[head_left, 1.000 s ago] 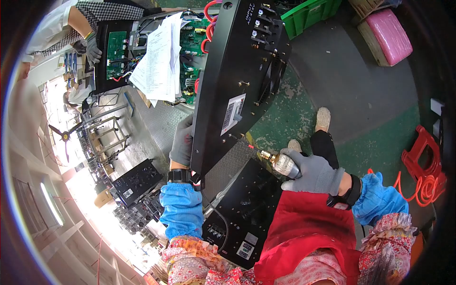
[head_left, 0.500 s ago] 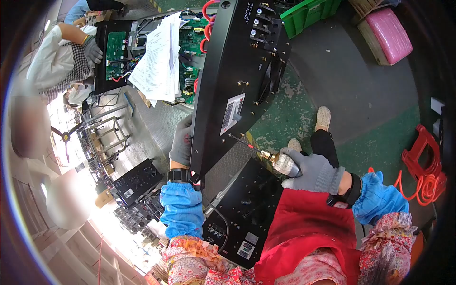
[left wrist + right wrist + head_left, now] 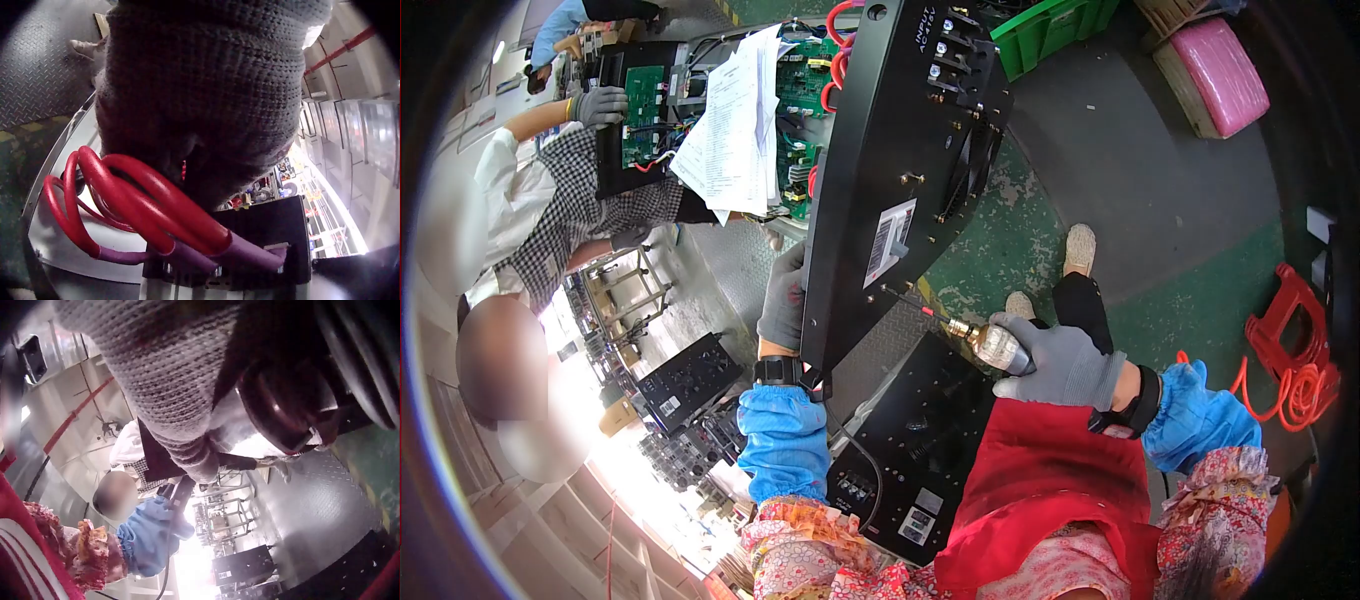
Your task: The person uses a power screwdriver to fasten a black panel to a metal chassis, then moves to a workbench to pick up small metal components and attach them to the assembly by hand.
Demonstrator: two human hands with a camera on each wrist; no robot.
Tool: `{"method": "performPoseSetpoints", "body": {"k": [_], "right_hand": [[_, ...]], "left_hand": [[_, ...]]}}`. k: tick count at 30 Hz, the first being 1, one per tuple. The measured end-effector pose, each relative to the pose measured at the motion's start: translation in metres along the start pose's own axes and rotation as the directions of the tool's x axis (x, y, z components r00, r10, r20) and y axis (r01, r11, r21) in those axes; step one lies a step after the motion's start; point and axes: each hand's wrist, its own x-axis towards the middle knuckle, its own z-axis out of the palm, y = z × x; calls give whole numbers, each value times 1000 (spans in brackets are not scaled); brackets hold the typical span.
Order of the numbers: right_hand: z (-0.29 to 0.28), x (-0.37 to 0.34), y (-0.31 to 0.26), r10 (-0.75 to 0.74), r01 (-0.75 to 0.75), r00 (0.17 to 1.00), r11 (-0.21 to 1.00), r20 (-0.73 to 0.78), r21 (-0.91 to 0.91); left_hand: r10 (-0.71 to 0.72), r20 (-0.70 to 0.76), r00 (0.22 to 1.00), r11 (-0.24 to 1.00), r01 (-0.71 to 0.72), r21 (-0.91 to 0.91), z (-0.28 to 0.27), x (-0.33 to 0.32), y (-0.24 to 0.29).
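In the head view a tall black metal panel [image 3: 880,180] with a barcode label [image 3: 890,243] and brass studs stands tilted at the centre. My gloved left hand [image 3: 782,300] grips its lower left edge, the fingertips hidden behind it. My gloved right hand [image 3: 1068,363] is curled round a power screwdriver [image 3: 997,347], whose thin bit reaches the panel's lower right part; whether the tip touches a screw cannot be told. Thick red cables [image 3: 144,200] with purple ends run below the left glove [image 3: 200,94] in the left wrist view. The right glove [image 3: 169,369] fills the top of the right wrist view.
Papers [image 3: 730,130] lie over green circuit boards [image 3: 805,85] beside the panel. Another person's gloved hand [image 3: 600,106] rests at a board on the left. Below lies a second black panel [image 3: 915,440]. A green crate [image 3: 1050,35] and red frame with coiled hose [image 3: 1295,340] are right.
The other person at the left has leaned in closer, with a hand shifted on the board's edge. Both of my hands, the screwdriver and the panel look nearly unmoved.
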Motion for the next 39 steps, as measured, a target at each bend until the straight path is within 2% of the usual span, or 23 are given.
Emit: {"method": "performPoseSetpoints", "body": {"k": [1,3,6,8,15,20,23,29,32,35,38,39], "right_hand": [[-1,-1,-1,-5,5,1000,1000,-3,0],[0,-1,-1,-12,12,1000,1000,-4,6],[0,-1,0,-22,22,1000,1000,-5,9],[0,-1,1,-29,29,999,1000,-14,-6],[1,-2,1,-72,74,996,997,-52,28],[-3,-3,-1,-65,66,997,997,-32,46],[-1,-2,2,-60,60,998,998,-34,9],[-4,-5,-1,-57,58,998,998,-19,26],[-3,-1,3,-65,65,998,998,-20,1],[-5,-4,-1,-58,58,998,998,-15,15],[-5,-5,-2,-61,61,998,998,-35,12],[-5,-5,-1,-64,65,997,998,-38,12]], "left_hand": [[30,1,1000,999,-30,36,0,-1,-1],[5,-33,999,998,-3,58,4,-3,2],[-91,-62,994,995,94,46,6,3,5],[-54,21,998,994,52,93,-6,12,-6],[-78,-27,997,996,78,32,3,4,1],[-98,-32,995,993,100,67,2,10,0],[-59,21,998,998,58,40,-5,11,-5],[-52,-69,996,991,60,117,10,1,8],[-74,-94,993,995,80,62,11,1,9],[-61,66,996,998,59,33,-11,14,-9],[-77,41,996,984,69,167,-17,17,-14],[-73,42,996,986,66,151,-14,16,-11]]}}
